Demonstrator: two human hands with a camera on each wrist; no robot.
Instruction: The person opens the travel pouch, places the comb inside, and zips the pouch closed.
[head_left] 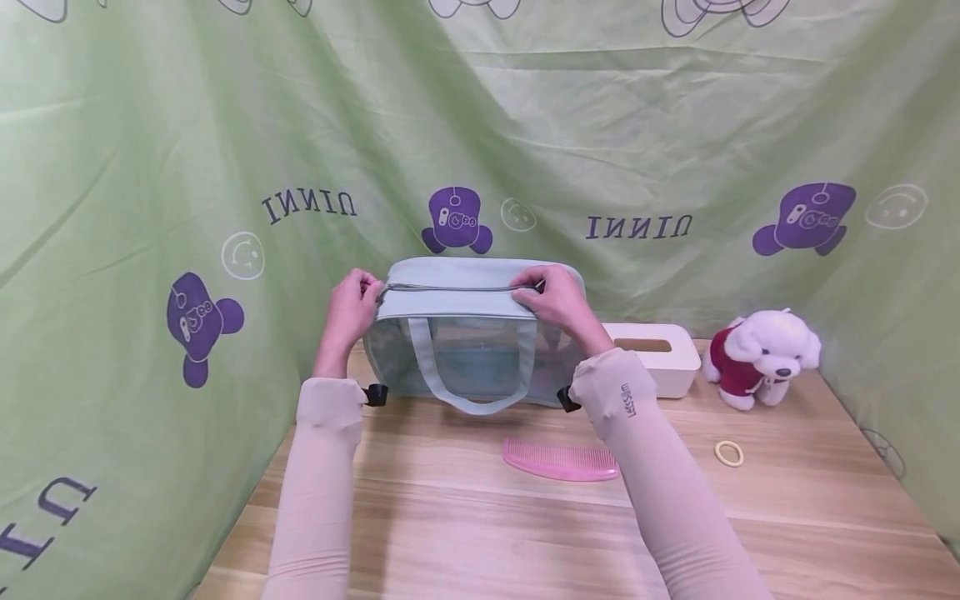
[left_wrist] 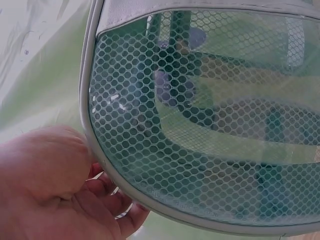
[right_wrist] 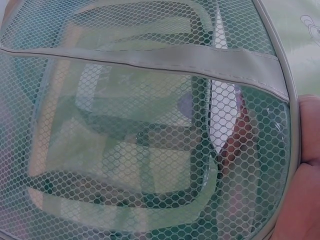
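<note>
A pale green see-through mesh toiletry bag [head_left: 480, 354] stands upright on the table, its strap handle [head_left: 472, 406] hanging down the front. A dark zipper [head_left: 450, 288] runs along its top. At the bag's top left corner my left hand [head_left: 352, 308] pinches the zipper's end. My right hand [head_left: 555, 296] has thumb and fingers closed at the zipper near the right end; the zipper pull is hidden by them. In the left wrist view, curled fingers [left_wrist: 102, 197] lie beside the bag's piped edge. The right wrist view has the mesh side [right_wrist: 150, 150] up close.
A pink comb [head_left: 558, 461] lies in front of the bag. Behind my right forearm sits a white tissue box [head_left: 675, 362], partly covered. To its right are a white plush dog [head_left: 768, 354] in red and a cream ring [head_left: 728, 453]. Green printed cloth [head_left: 637, 125] hangs around the table.
</note>
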